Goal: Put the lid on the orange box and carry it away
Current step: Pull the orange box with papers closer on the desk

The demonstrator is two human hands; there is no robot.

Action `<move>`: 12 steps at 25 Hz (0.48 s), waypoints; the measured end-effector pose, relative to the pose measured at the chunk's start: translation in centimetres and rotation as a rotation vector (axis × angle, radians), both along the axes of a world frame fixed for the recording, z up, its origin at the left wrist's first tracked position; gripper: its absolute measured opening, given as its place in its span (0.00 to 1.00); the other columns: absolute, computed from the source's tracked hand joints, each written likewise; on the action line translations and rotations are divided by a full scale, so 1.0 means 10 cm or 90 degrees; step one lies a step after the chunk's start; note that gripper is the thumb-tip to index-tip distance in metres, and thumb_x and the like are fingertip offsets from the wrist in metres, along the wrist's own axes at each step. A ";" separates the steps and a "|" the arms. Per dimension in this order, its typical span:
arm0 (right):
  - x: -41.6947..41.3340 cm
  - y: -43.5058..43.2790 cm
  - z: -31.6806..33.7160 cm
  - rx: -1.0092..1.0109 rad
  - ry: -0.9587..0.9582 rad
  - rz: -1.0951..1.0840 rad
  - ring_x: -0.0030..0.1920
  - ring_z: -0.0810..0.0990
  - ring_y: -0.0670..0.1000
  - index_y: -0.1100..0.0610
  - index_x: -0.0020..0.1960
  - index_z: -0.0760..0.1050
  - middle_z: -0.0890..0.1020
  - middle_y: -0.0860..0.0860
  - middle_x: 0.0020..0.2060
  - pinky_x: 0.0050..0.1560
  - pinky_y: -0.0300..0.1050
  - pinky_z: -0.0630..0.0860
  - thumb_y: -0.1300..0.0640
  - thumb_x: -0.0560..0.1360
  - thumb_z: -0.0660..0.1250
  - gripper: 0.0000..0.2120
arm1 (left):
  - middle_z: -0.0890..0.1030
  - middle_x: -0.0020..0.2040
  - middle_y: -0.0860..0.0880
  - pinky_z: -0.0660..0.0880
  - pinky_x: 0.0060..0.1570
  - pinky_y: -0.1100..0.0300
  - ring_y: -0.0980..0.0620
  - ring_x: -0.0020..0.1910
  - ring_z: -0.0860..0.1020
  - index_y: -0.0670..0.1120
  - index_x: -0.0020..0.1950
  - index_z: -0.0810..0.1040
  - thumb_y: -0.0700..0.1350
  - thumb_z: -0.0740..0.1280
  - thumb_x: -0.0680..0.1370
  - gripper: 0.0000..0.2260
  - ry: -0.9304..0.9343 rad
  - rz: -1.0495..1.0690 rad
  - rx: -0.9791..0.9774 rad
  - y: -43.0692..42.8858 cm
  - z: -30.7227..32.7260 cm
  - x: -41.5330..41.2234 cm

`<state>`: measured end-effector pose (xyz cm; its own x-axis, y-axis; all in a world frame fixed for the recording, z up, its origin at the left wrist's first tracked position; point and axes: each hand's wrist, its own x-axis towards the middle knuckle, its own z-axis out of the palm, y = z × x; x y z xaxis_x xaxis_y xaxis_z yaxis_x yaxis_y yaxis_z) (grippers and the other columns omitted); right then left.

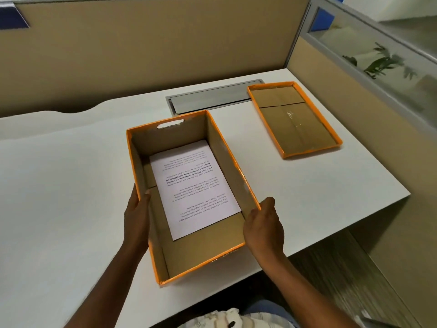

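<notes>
The orange box [227, 162] stands open on the white desk near its front edge, brown inside, with a cut-out handle in its far wall. A printed white sheet [192, 188] lies flat on its bottom. My left hand [137, 218] grips the box's left wall, thumb over the rim on the inside. My right hand [263, 227] holds the right wall near the front corner. The orange lid [293, 119] lies upside down on the desk at the far right, apart from the box, its brown inside facing up.
A grey cable-tray flap [212, 98] is set into the desk [59, 185] behind the box. Beige partition walls [142, 55] close the desk at the back and right. The desk's right edge drops off past the lid to a carpeted floor [343, 268].
</notes>
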<state>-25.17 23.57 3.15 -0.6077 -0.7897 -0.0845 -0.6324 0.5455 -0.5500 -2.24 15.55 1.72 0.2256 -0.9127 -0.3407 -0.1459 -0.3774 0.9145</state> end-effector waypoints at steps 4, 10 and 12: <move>-0.17 -0.04 0.05 -0.001 0.012 0.017 0.47 0.82 0.55 0.56 0.58 0.66 0.80 0.55 0.52 0.49 0.53 0.80 0.42 0.76 0.58 0.19 | 0.63 0.76 0.39 0.56 0.74 0.43 0.40 0.76 0.59 0.40 0.74 0.63 0.57 0.60 0.79 0.30 -0.365 0.003 -0.097 -0.02 0.18 -0.04; -1.02 -0.66 -0.10 -0.001 0.045 0.051 0.58 0.76 0.60 0.59 0.63 0.66 0.76 0.58 0.60 0.56 0.56 0.74 0.42 0.76 0.57 0.24 | 0.82 0.57 0.43 0.75 0.55 0.51 0.46 0.57 0.78 0.42 0.56 0.80 0.53 0.64 0.78 0.16 -0.363 -0.178 -0.325 -0.26 0.70 -1.04; -1.40 -0.94 -0.19 0.021 0.064 0.061 0.59 0.75 0.62 0.61 0.63 0.66 0.75 0.60 0.59 0.55 0.56 0.72 0.44 0.76 0.59 0.24 | 0.84 0.55 0.46 0.76 0.51 0.53 0.49 0.54 0.79 0.43 0.54 0.81 0.53 0.65 0.77 0.15 -0.356 -0.257 -0.301 -0.44 0.74 -1.53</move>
<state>-39.19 14.16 1.23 -0.5365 -0.8422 -0.0535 -0.7334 0.4967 -0.4642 -17.56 11.17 9.17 -0.1274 -0.9782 0.1640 -0.6669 0.2069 0.7159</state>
